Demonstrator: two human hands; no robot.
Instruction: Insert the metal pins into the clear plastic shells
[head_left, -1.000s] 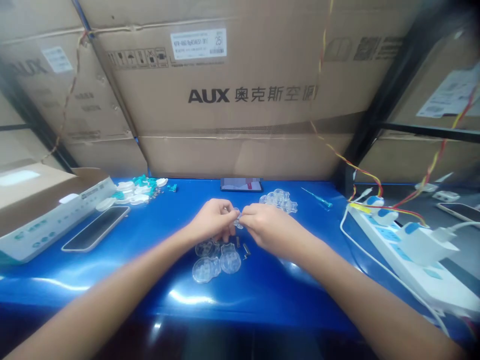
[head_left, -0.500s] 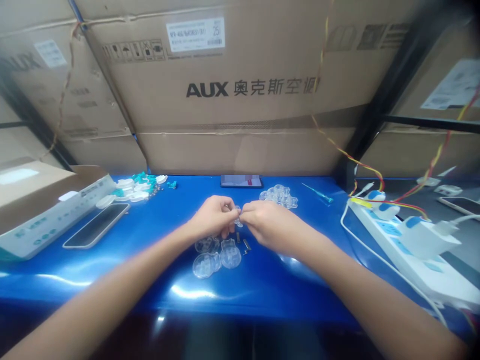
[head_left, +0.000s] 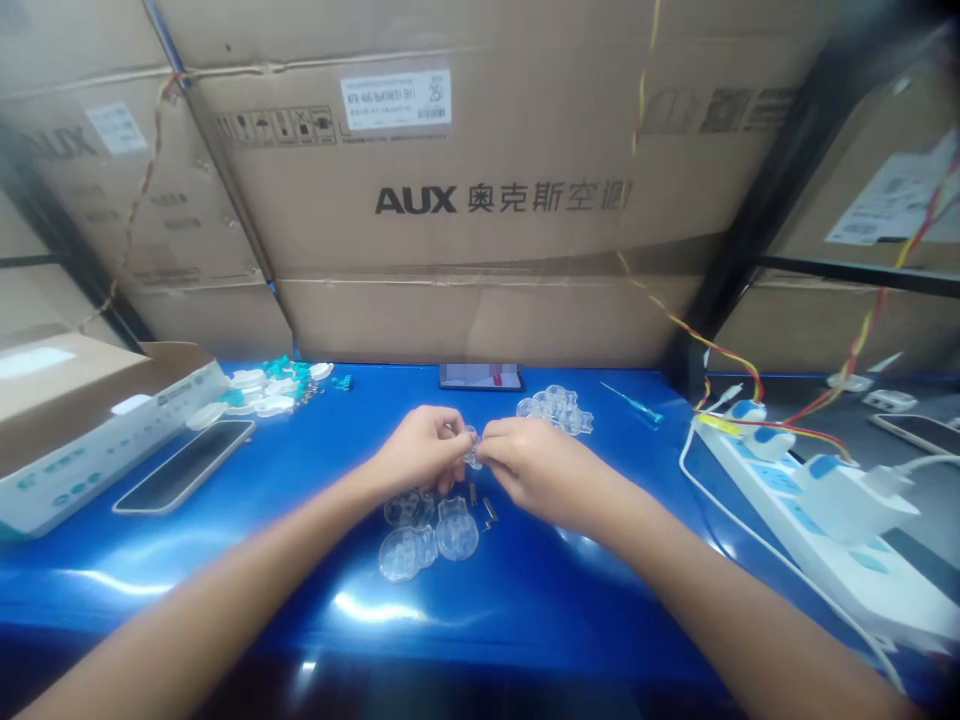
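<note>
Above the blue table, my left hand (head_left: pixel 429 447) pinches a small clear plastic piece (head_left: pixel 473 450) between thumb and fingers. My right hand (head_left: pixel 525 455) meets it from the other side, its fingertips pressed together at the piece's edge; whether they hold something more is hidden. Just below lie several clear plastic pieces with round bodies (head_left: pixel 457 530), partly behind my left hand. Beside them are small metal parts (head_left: pixel 490 510). Farther back, a pile of similar clear pieces (head_left: pixel 555 408) rests beyond my right hand.
A phone (head_left: pixel 184 467) and an open carton (head_left: pixel 112 440) are on the left, near white and teal parts (head_left: pixel 270 388). Another phone (head_left: pixel 480 377) stands at the back. To the right are a teal screwdriver (head_left: pixel 634 404) and a power strip (head_left: pixel 825 530) with cables. Cardboard boxes (head_left: pixel 465 120) wall the rear.
The view has tilted slightly upward, so everything sits lower in the picture. Both hands stay together around the clear piece, with only slight finger movement.
</note>
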